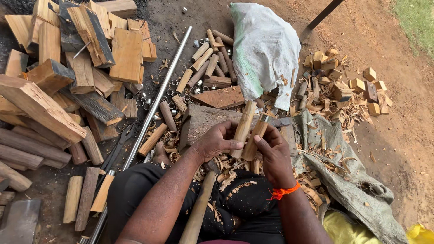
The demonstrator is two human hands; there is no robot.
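left hand (216, 142): gripping pale wooden stick (243, 129)
right hand (272, 153): gripping ring-capped stick (256, 138)
step: likely comparing the two
next: needs steady side-by-side alignment

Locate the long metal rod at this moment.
In the head view, the long metal rod lies diagonally on the ground left of centre, between the pile of split wood blocks and the round wooden pegs.

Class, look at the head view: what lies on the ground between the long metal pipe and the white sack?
In the head view, between the long metal pipe and the white sack lie round wooden sticks and small metal rings.
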